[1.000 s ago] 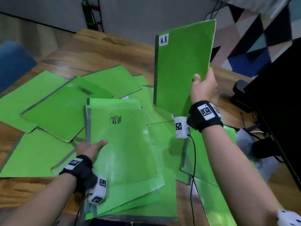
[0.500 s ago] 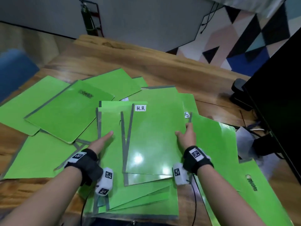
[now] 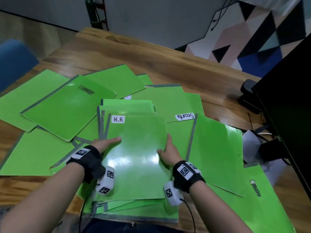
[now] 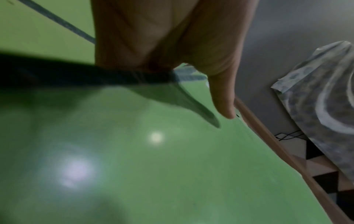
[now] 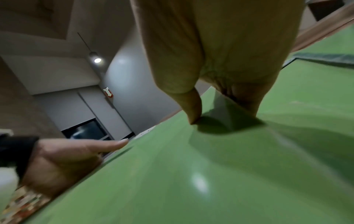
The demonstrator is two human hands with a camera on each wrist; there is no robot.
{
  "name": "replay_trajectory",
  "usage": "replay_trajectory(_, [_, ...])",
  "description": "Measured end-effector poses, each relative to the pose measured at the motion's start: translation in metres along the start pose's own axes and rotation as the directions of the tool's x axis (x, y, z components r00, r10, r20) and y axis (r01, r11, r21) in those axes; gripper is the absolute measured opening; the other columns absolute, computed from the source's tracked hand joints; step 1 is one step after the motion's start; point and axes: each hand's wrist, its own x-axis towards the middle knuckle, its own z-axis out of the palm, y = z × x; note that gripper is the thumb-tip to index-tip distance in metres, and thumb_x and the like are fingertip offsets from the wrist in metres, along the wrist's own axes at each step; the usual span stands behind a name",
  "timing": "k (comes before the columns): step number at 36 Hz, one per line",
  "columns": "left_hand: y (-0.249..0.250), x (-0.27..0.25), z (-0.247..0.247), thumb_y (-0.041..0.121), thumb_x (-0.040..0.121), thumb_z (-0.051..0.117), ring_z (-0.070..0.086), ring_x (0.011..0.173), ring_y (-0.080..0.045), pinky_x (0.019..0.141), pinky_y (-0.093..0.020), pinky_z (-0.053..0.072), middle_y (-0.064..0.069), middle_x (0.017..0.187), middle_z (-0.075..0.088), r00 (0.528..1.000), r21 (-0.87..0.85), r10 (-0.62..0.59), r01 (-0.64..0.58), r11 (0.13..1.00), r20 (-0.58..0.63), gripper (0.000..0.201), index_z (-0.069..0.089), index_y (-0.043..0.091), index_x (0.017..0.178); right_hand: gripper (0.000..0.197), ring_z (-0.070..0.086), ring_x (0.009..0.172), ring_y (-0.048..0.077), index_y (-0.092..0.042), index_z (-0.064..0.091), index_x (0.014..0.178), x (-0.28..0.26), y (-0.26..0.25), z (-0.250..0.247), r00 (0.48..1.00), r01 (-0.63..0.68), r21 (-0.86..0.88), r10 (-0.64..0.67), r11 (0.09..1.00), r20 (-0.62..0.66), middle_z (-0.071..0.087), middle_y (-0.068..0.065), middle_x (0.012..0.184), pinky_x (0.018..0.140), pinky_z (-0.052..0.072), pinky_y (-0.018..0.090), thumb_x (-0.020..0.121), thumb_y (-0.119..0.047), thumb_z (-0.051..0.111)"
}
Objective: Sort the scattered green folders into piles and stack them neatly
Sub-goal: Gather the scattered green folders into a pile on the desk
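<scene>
**H.R folder now lies on the near pile, both hands squaring it**

A second ago the right hand held the H.R folder upright above the table. It now lies flat on top of the near pile, straight in front of the person. That folder looks filed, and the step in hand seems to be lining up its edges.

From left to right: several loose green folders overlap on the left half of the table, not yet sorted. The left hand rests at the H.R folder's left edge, fingers straight and relaxed, gripping nothing; its thumb hangs just over the cover in the wrist view. The right hand is at the right edge, thumb on the cover and the other fingers along or under the edge. How firmly it grips cannot be told. Beyond it lies a folder labelled Security, then more folders spread to the right, near a dark monitor.

No box or tray shows; the pile is the only gathering place. What the folders contain is hidden. Most remain scattered, so the sorting looks far from done.
</scene>
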Motion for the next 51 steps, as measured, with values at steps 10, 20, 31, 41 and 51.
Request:
replay_trajectory(10, [-0.002, 0.014, 0.000, 0.039, 0.075, 0.074, 0.046, 0.121, -0.040, 0.096, -0.046, 0.041, -0.027, 0.137, 0.044, 0.992, 0.163, 0.017, 0.004, 0.987, -0.122, 0.090, 0.031, -0.007, 0.139, 0.081, 0.020, 0.143, 0.030, -0.020, 0.014, 0.150, 0.015, 0.035, -0.026, 0.963, -0.157, -0.464, 0.031, 0.872, -0.266, 0.021, 0.007, 0.156, 0.110, 0.024, 0.058, 0.087, -0.057, 0.050])
replay_trajectory(20, [-0.009, 0.026, 0.000, 0.044, 0.074, 0.074, 0.049, 0.117, -0.040, 0.091, -0.045, 0.044, -0.026, 0.133, 0.048, 0.986, 0.229, 0.062, -0.025, 0.973, -0.154, 0.091, 0.034, -0.006, 0.138, 0.124, -0.013, 0.142, 0.045, -0.016, -0.012, 0.151, 0.011, 0.102, -0.055, 0.834, -0.531, -0.259, 0.444, 0.807, -0.326, -0.020, 0.018, 0.156, 0.103, 0.010, 0.075, 0.065, -0.087, 0.043])
replay_trajectory(31, [-0.010, 0.031, 0.000, 0.046, 0.072, 0.074, 0.050, 0.116, -0.041, 0.095, -0.048, 0.044, -0.026, 0.132, 0.048, 0.985, 0.261, 0.063, -0.018, 0.965, -0.162, 0.091, 0.036, -0.006, 0.136, 0.124, 0.001, 0.143, 0.044, -0.021, -0.001, 0.152, -0.002, 0.095, -0.049, 0.910, -0.411, -0.409, 0.340, 0.815, -0.237, -0.008, 0.015, 0.159, 0.102, 0.026, 0.070, 0.061, -0.084, 0.055])
replay_trajectory(41, [-0.014, 0.033, 0.001, 0.048, 0.071, 0.075, 0.054, 0.109, -0.040, 0.094, -0.049, 0.046, -0.025, 0.124, 0.054, 0.985, 0.261, 0.068, -0.025, 0.965, -0.159, 0.087, 0.042, -0.007, 0.130, 0.075, 0.049, 0.119, 0.040, 0.003, 0.031, 0.138, -0.001, 0.070, -0.035, 0.929, -0.357, -0.497, 0.248, 0.791, -0.274, 0.044, 0.028, 0.134, 0.097, 0.048, 0.047, 0.080, -0.033, 0.061])
replay_trajectory(51, [-0.014, 0.034, 0.000, 0.049, 0.071, 0.074, 0.051, 0.116, -0.040, 0.097, -0.050, 0.044, -0.025, 0.132, 0.050, 0.980, 0.296, 0.098, -0.044, 0.954, -0.171, 0.091, 0.038, -0.005, 0.135, 0.045, 0.066, 0.092, 0.030, 0.008, 0.037, 0.135, -0.012, 0.029, -0.045, 0.961, -0.145, -0.579, -0.026, 0.802, -0.277, 0.063, 0.021, 0.113, 0.077, 0.057, 0.034, 0.091, 0.003, 0.048])
